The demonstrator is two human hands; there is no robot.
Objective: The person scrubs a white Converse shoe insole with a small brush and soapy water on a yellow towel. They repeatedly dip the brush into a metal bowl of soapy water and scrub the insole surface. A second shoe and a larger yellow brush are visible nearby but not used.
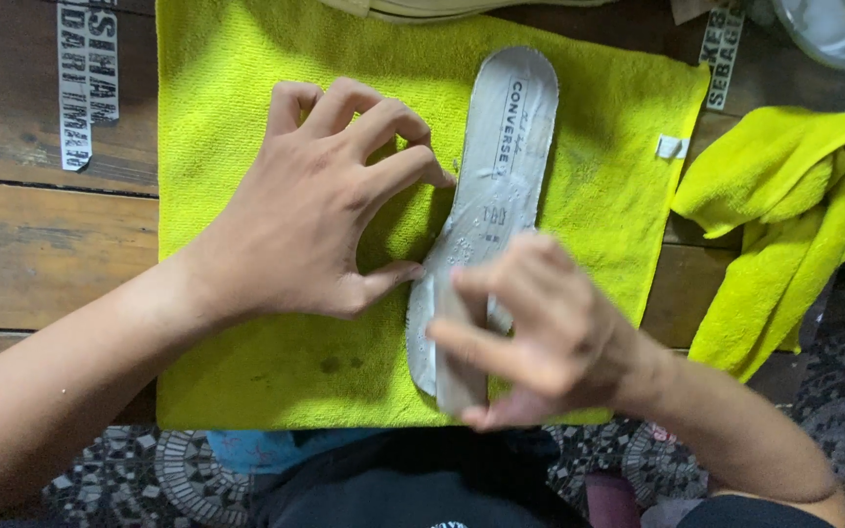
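At the left edge of the table (pixel 41 244), dark wooden planks showed, with two printed paper strips (pixel 87 73) lying near the far left corner, the upper ends cut off by the frame. A yellow towel (pixel 246 381) was spread flat over the table's middle, its near edge reaching the table's near edge, with a few dark spots on it near the front.

The left hand (pixel 310 210) rested on the towel left of centre, fingers spread and curled like a claw, holding nothing; its fingertip and thumb tip touched the left edge of the insole (pixel 501 166). The insole, grey and worn, lay lengthwise on the towel's middle, toe end toward the table's far edge, heel toward the near edge. Its heel part was hidden behind the right hand (pixel 530 332).

The right hand was blurred, fingers half open and bent, over the insole's heel end; whether it gripped the insole or only pressed on it could not be told.

A small white tag (pixel 672 147) stuck out at the towel's right edge. Further right, a second yellow cloth (pixel 775 225) lay crumpled at the table's right edge, hanging over it. At the far right corner, another printed strip (pixel 721 44) and part of a metal bowl (pixel 838 29) showed, the bowl cut off. At the far edge, a pale object was mostly out of frame.
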